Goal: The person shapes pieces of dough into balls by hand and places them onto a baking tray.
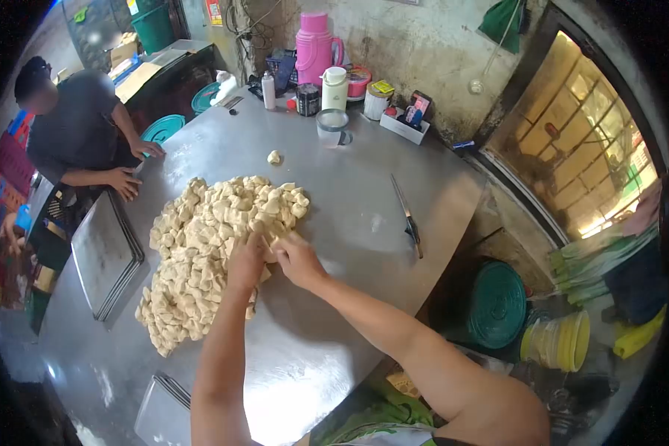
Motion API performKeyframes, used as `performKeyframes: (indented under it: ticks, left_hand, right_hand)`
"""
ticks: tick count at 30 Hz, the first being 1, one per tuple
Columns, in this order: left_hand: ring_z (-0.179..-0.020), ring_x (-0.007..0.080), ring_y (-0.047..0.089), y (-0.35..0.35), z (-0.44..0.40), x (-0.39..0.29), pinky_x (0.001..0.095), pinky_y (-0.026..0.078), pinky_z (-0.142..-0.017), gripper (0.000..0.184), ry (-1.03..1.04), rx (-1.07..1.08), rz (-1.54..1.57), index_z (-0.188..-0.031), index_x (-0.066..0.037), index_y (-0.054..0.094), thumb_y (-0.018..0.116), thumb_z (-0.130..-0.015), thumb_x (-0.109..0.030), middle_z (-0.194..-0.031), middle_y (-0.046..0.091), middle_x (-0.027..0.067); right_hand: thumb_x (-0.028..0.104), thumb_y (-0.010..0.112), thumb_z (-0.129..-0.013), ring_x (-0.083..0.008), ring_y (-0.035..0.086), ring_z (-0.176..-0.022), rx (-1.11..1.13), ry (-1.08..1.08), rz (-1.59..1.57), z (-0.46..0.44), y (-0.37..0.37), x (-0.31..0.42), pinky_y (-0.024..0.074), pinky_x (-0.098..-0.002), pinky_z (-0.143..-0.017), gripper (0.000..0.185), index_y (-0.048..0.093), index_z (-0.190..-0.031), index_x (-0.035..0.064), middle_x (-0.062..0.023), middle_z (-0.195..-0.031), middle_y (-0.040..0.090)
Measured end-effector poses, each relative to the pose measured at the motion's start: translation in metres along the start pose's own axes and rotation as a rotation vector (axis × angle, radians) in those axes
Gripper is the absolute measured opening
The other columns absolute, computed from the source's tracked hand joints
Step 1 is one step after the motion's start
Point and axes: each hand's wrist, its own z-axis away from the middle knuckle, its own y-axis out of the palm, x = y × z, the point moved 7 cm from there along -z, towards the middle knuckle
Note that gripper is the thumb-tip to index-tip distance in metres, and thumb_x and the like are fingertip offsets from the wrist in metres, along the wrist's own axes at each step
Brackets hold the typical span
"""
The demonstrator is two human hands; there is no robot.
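A large heap of pale dough pieces is spread over the metal table. At its right edge, my left hand is closed with its fingers in among the dough. My right hand is right beside it, fingers curled on a bit of dough that shows between the two hands. The fingertips are partly hidden. One small dough ball lies apart, beyond the heap. To the right, a knife with a dark handle rests on the tabletop.
Stacked metal trays sit left of the heap, more trays at the near edge. A person leans on the far left corner. A pink thermos, a measuring jug and a white box line the back.
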Motion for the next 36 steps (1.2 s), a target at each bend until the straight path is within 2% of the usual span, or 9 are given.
performKeyframes:
  ticks: [5, 9, 11, 13, 15, 18, 23, 31, 36]
  left_hand:
    - [-0.120, 0.0396, 0.057, 0.016, -0.008, -0.002, 0.0462, 0.051, -0.094, 0.054, 0.057, 0.325, -0.124, -0.131, -0.012, 0.062, 0.064, -0.079, 0.001, -0.134, 0.057, 0.0181]
    - [-0.125, 0.0388, 0.055, -0.024, 0.045, -0.032, 0.0437, 0.049, -0.100, 0.066, 0.295, -0.099, -0.046, -0.139, -0.012, 0.058, 0.063, -0.075, 0.005, -0.137, 0.057, 0.0198]
    - [-0.123, 0.0286, 0.058, -0.037, 0.099, -0.042, 0.0400, 0.050, -0.098, 0.077, 0.379, 0.108, 0.267, -0.145, -0.010, 0.052, 0.065, -0.071, 0.006, -0.142, 0.055, 0.0161]
    - [-0.119, 0.0218, 0.059, -0.017, 0.173, -0.034, 0.0354, 0.050, -0.095, 0.080, -0.064, 0.674, 0.844, -0.150, -0.010, 0.046, 0.064, -0.075, 0.009, -0.141, 0.056, 0.0102]
    - [-0.131, 0.0233, 0.052, -0.013, 0.233, -0.053, 0.0364, 0.049, -0.101, 0.086, -0.253, 0.696, 1.408, -0.157, -0.012, 0.036, 0.065, -0.078, 0.008, -0.143, 0.055, 0.0105]
    - [-0.101, 0.0206, 0.062, 0.004, 0.289, -0.043, 0.0322, 0.052, -0.086, 0.076, -0.492, 0.478, 1.382, -0.155, -0.013, 0.038, 0.065, -0.087, 0.007, -0.135, 0.059, 0.0085]
    - [-0.101, 0.0211, 0.064, 0.021, 0.365, -0.007, 0.0348, 0.053, -0.086, 0.069, -0.617, 0.407, 1.380, -0.151, -0.012, 0.041, 0.063, -0.089, 0.007, -0.123, 0.065, 0.0080]
    - [-0.107, 0.0277, 0.061, -0.052, 0.321, -0.070, 0.0357, 0.052, -0.086, 0.043, 0.020, -0.007, 0.766, -0.128, -0.004, 0.055, 0.053, -0.087, 0.006, -0.118, 0.064, 0.0089]
    - [-0.109, 0.0274, 0.058, -0.022, 0.370, -0.002, 0.0367, 0.049, -0.087, 0.035, -0.399, 0.138, 0.743, -0.121, -0.004, 0.058, 0.058, -0.087, 0.002, -0.122, 0.060, 0.0159]
  right_hand:
    - [0.004, 0.065, -0.087, -0.0357, 0.063, -0.087, 0.029, -0.029, 0.067, 0.055, 0.014, 0.028, 0.0511, -0.0435, -0.076, 0.005, 0.065, -0.091, 0.0017, -0.0167, -0.093, 0.062]
    - [0.005, 0.069, -0.087, -0.0305, 0.064, -0.083, 0.008, 0.029, -0.068, 0.111, 0.001, 0.065, 0.0512, -0.0405, -0.074, 0.007, 0.064, -0.091, 0.0014, -0.0139, -0.090, 0.062]
    - [0.007, 0.070, -0.088, -0.0296, 0.063, -0.082, -0.002, 0.028, -0.164, 0.137, -0.012, 0.087, 0.0509, -0.0403, -0.074, 0.009, 0.063, -0.091, 0.0013, -0.0133, -0.088, 0.061]
    - [0.007, 0.071, -0.088, -0.0242, 0.064, -0.081, 0.055, 0.082, -0.278, 0.163, -0.020, 0.105, 0.0520, -0.0366, -0.072, 0.010, 0.064, -0.091, 0.0011, -0.0117, -0.087, 0.062]
    - [0.007, 0.071, -0.089, -0.0226, 0.065, -0.081, 0.088, 0.060, -0.251, 0.188, -0.019, 0.104, 0.0527, -0.0359, -0.072, 0.009, 0.065, -0.092, 0.0013, -0.0112, -0.088, 0.063]
    - [0.007, 0.071, -0.089, -0.0192, 0.065, -0.081, 0.166, 0.032, -0.200, 0.219, -0.016, 0.108, 0.0541, -0.0343, -0.073, 0.008, 0.066, -0.093, 0.0016, -0.0102, -0.088, 0.064]
    - [0.004, 0.072, -0.089, -0.0149, 0.062, -0.079, -0.008, 0.106, -0.257, 0.241, -0.042, 0.124, 0.0510, -0.0291, -0.071, 0.008, 0.065, -0.090, 0.0019, -0.0068, -0.086, 0.062]
    - [0.002, 0.071, -0.088, -0.0134, 0.062, -0.079, 0.163, -0.006, -0.286, 0.249, -0.009, 0.181, 0.0504, -0.0290, -0.071, 0.006, 0.066, -0.089, 0.0036, -0.0042, -0.085, 0.062]
    - [0.000, 0.069, -0.087, -0.0188, 0.065, -0.080, -0.167, 0.048, -0.377, 0.238, -0.055, 0.155, 0.0507, -0.0308, -0.071, 0.015, 0.065, -0.100, 0.0066, -0.0092, -0.091, 0.065]
